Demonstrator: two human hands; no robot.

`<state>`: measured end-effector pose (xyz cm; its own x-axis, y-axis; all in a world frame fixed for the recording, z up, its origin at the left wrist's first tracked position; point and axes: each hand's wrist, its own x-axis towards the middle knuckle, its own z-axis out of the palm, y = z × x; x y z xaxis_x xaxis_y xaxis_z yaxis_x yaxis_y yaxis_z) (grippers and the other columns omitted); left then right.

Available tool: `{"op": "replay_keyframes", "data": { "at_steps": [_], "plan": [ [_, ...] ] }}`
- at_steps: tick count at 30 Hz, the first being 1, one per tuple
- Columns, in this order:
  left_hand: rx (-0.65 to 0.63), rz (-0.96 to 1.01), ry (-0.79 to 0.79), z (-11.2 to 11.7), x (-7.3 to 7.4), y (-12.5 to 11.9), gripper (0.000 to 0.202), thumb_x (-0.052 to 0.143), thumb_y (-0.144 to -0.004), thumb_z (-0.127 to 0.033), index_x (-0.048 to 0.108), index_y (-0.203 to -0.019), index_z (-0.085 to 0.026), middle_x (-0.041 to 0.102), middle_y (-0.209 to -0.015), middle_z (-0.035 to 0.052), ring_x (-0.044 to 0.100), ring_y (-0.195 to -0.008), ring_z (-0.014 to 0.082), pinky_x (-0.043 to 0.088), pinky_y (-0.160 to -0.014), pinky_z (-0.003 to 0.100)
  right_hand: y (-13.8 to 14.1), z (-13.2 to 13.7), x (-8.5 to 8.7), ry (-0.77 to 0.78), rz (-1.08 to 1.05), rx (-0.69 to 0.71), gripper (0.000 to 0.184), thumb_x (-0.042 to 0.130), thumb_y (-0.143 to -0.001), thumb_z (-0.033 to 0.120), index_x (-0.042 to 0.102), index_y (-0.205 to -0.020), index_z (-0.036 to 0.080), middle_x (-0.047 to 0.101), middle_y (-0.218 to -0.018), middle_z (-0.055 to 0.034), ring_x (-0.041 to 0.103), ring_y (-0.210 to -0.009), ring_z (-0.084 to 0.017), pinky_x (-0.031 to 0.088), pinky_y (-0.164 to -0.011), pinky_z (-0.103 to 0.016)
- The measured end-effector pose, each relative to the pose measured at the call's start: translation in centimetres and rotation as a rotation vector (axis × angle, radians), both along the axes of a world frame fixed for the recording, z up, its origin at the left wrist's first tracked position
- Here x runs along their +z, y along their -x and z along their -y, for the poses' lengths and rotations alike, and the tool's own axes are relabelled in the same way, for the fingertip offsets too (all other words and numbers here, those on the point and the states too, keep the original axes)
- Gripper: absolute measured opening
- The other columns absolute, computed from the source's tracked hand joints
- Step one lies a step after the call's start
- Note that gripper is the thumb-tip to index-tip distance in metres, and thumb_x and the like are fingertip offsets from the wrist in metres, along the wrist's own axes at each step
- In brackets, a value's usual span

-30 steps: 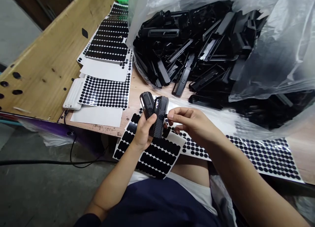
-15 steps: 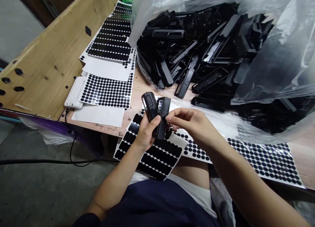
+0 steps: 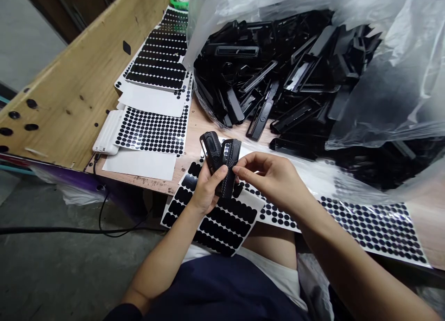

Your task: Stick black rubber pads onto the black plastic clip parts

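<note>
Two long black plastic parts (image 3: pixel 230 177) with a carbon-fibre-like pattern are fanned out in my left hand (image 3: pixel 207 189), its thumb pressed across them. The thumb and forefinger of my right hand (image 3: pixel 266 172) are pinched together at the right edge of the nearer part. Whatever sits between those fingertips is too small or hidden to make out. Under my hands lies a sheet of black oval stickers (image 3: pixel 222 223), partly over my lap. More sheets of round black stickers (image 3: pixel 371 226) stretch along the table's front edge to the right.
A large clear plastic bag (image 3: pixel 378 103) full of similar black parts (image 3: pixel 262 110) lies open at the back right. Sticker sheets (image 3: pixel 151 131) and a white box with a cable (image 3: pixel 108 133) are at the left. A wooden board (image 3: pixel 69 84) borders the table.
My right fingertips have shifted very slightly left along the part's edge. The view has moved a little; my left hand keeps the same hold on both parts.
</note>
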<state>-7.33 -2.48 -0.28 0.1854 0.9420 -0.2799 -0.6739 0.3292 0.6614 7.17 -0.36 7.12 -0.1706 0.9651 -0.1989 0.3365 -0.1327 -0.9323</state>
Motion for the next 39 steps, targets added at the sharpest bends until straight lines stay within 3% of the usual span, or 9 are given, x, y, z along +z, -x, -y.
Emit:
{"op": "replay_keyframes", "data": {
  "at_steps": [5, 9, 13, 18, 23, 27, 30, 33, 39],
  "plan": [
    [-0.014, -0.004, -0.011, 0.0, 0.0, 0.1, 0.064, 0.087, -0.075, -0.047, 0.056, -0.123, -0.021, 0.071, -0.092, 0.0011, 0.07, -0.07, 0.0153, 0.051, -0.057, 0.024, 0.1, 0.3, -0.4, -0.048, 0.081, 0.024, 0.029, 0.076, -0.081, 0.048, 0.064, -0.081, 0.021, 0.068, -0.074, -0.003, 0.064, -0.065, -0.018, 0.048, -0.059, -0.031],
    [-0.035, -0.014, -0.039, -0.2, -0.2, 0.2, 0.055, 0.084, -0.079, -0.045, 0.055, -0.119, -0.02, 0.07, -0.087, 0.0005, 0.07, -0.071, 0.0158, 0.049, -0.057, 0.023, -0.2, -0.1, -1.3, -0.18, 0.058, -0.075, 0.029, 0.075, -0.081, 0.04, 0.054, -0.096, 0.025, 0.061, -0.079, 0.0018, 0.061, -0.065, -0.016, 0.051, -0.061, -0.031],
    [-0.047, 0.002, -0.063, -0.4, 0.0, 0.2, 0.048, 0.081, -0.081, -0.045, 0.056, -0.114, -0.019, 0.069, -0.084, 0.0015, 0.071, -0.072, 0.0171, 0.049, -0.06, 0.025, -1.7, 0.0, -2.7, -0.295, 0.268, -0.155, 0.016, 0.063, -0.092, 0.037, 0.064, -0.098, 0.023, 0.065, -0.079, -0.0021, 0.063, -0.07, -0.019, 0.049, -0.063, -0.033],
    [-0.022, 0.022, -0.033, -0.6, 0.1, 0.1, 0.044, 0.082, -0.079, -0.045, 0.06, -0.105, -0.017, 0.07, -0.081, 0.0028, 0.073, -0.077, 0.0206, 0.053, -0.069, 0.03, -3.8, 2.8, -5.0, -0.372, 0.596, 0.204, 0.022, 0.058, -0.098, 0.036, 0.075, -0.092, 0.022, 0.074, -0.087, -0.0081, 0.067, -0.072, -0.022, 0.049, -0.063, -0.035],
    [-0.036, 0.067, -0.012, -0.7, -0.4, 0.1, 0.041, 0.079, -0.081, -0.043, 0.06, -0.106, -0.017, 0.071, -0.085, 0.0035, 0.073, -0.077, 0.0208, 0.053, -0.071, 0.031, -4.1, 4.3, -4.5, -0.701, 0.498, 0.355, 0.022, 0.054, -0.102, 0.026, 0.072, -0.09, 0.023, 0.072, -0.077, -0.0069, 0.066, -0.071, -0.02, 0.051, -0.064, -0.032],
    [-0.054, 0.084, -0.032, -0.6, -0.3, 0.3, 0.039, 0.077, -0.082, -0.043, 0.059, -0.105, -0.017, 0.071, -0.084, 0.0034, 0.073, -0.076, 0.0205, 0.053, -0.07, 0.032, -4.2, 3.4, -4.5, -0.612, 0.575, 0.188, 0.015, 0.06, -0.1, 0.031, 0.072, -0.098, 0.021, 0.072, -0.083, -0.0081, 0.068, -0.075, -0.023, 0.052, -0.065, -0.034],
    [-0.045, 0.062, -0.011, -0.6, 0.0, 0.2, 0.038, 0.078, -0.081, -0.042, 0.058, -0.102, -0.017, 0.07, -0.079, 0.0028, 0.072, -0.075, 0.0207, 0.052, -0.07, 0.031, -4.0, 3.2, -5.2, -0.511, 0.59, 0.25, 0.019, 0.059, -0.1, 0.034, 0.074, -0.098, 0.023, 0.075, -0.088, -0.0095, 0.069, -0.081, -0.026, 0.053, -0.068, -0.037],
    [-0.055, 0.062, 0.013, -0.6, 0.0, 0.2, 0.042, 0.078, -0.08, -0.044, 0.058, -0.106, -0.017, 0.068, -0.077, 0.002, 0.07, -0.071, 0.0191, 0.05, -0.066, 0.029, -3.8, 3.5, -4.4, -0.445, 0.351, 0.303, 0.021, 0.059, -0.099, 0.036, 0.074, -0.088, 0.025, 0.074, -0.082, -0.0074, 0.068, -0.077, -0.024, 0.055, -0.07, -0.037],
    [-0.127, 0.051, -0.017, -0.5, -0.6, 0.5, 0.039, 0.074, -0.082, -0.043, 0.059, -0.107, -0.017, 0.067, -0.077, 0.0012, 0.066, -0.06, 0.0162, 0.046, -0.057, 0.028, -3.9, 0.6, -0.4, -0.016, -0.132, -0.125, 0.039, 0.086, -0.07, 0.061, 0.074, -0.079, 0.025, 0.07, -0.082, -0.0033, 0.067, -0.076, -0.021, 0.06, -0.075, -0.038]
  ]
}}
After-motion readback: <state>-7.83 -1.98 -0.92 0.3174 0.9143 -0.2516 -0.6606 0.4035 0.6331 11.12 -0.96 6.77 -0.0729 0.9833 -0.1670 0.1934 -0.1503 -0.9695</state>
